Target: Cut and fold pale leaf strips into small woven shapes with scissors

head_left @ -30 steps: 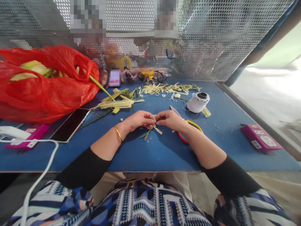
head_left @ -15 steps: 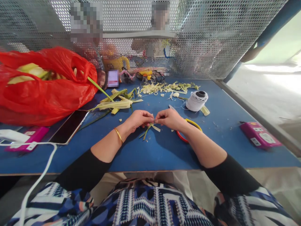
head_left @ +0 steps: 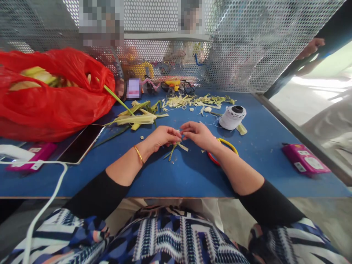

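One pinch, fingers nearly closed: your left hand (head_left: 162, 138) grips the small leaf bundle (head_left: 173, 149), mid-tabletop (head_left: 176, 179). Green slivers splay toward you; one pale, flat strip angles right. Your right hand (head_left: 200, 135) has loosened since a moment ago, fingers slightly parted; can't tell about any thread. Left seems to carry the hold alone.

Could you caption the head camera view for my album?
Two hands work leaf strips beside scissors and thread.
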Demonstrator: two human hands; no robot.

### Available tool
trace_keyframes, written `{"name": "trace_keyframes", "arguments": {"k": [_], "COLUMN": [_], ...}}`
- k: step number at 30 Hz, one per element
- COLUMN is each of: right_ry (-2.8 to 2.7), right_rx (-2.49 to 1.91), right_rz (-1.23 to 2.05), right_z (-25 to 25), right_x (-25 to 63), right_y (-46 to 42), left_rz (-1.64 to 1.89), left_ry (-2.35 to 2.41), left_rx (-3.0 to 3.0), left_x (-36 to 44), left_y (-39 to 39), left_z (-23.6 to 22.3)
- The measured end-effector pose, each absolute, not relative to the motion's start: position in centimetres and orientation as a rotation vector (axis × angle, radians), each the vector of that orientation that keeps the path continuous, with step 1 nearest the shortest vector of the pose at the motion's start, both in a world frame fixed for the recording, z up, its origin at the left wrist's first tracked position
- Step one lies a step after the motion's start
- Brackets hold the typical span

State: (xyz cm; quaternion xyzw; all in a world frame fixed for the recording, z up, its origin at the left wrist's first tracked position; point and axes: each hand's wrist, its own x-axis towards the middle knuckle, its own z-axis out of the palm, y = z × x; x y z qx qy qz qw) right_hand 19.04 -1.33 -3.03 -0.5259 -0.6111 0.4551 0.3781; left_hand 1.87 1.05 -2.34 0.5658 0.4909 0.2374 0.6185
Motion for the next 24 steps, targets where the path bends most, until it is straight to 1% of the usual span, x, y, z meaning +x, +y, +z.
{"name": "trace_keyframes", "arguments": {"k": [4,9,13,19,24], "right_ry": [-1.586,-1.703,-1.740,-1.786,-1.794], "right_rx": [-1.253,-1.302,-1.345,-1.446,-1.453], "right_rz": [1.239,1.122,1.071,0.967,0.980], "right_z": [-4.3,-4.8,-4.5,-3.9,-3.9], "right_x": [18.3,18.2,18.2,18.1,18.0], "right_y": [-1.1,-1.2,-1.4,-1.6,-1.7], "left_rz": [0.599,0.635,0.660,0.620,0.542], "left_ry": [1.161,1.148,1.204,1.340,1.477], "left_rx": [1.359,1.511,1.763,2.201,2.478], "left_x": [2.0,1.8,1.6,1.9,2.2], "left_y": [1.2,1.9,1.9,0.7,0.1], "left_z": [-2.5,-3.4,-3.6,-2.6,-2.7]}}
